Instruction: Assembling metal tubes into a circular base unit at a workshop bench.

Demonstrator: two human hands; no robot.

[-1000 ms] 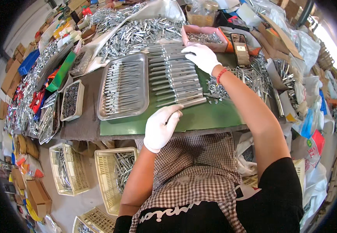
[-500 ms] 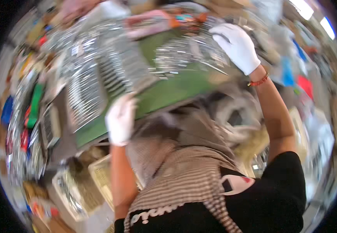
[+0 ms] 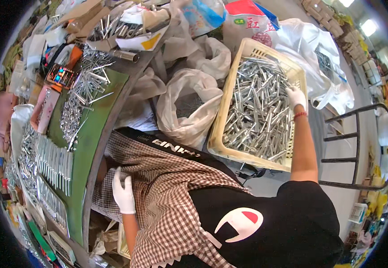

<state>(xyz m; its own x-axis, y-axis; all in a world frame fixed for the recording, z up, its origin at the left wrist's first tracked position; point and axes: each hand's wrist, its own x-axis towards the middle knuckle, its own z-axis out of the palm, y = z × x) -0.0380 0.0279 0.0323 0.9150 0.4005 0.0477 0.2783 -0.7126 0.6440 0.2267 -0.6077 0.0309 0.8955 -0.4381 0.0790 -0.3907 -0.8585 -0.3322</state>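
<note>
My right hand [image 3: 296, 98], in a white glove, reaches over the right side of a cream plastic basket [image 3: 221, 129]. Metal rods [image 3: 261, 107], short and silvery, fill this basket in a loose heap. The fingers are bent close together at the rods; anything between them is too small to make out. In front of my checked apron, my gloved left hand [image 3: 123, 194] hangs open and holds nothing, its fingers apart. It is near the edge of the green-topped table [image 3: 96, 120]. Long shiny metal pieces [image 3: 55, 163] lie side by side there, with small parts heaped beyond them.
Between table and basket stands an open white sack [image 3: 189, 80] with its rim rolled. White plastic bags [image 3: 310, 44] lie behind the basket. A black metal frame [image 3: 357, 147] stands at the right. A box of metal tubes [image 3: 131, 27] sits at the table's far end.
My view has swung right, from the table to the basket. My right hand has left the small parts on the table and is now at the basket; my left hand has come off the table edge.
</note>
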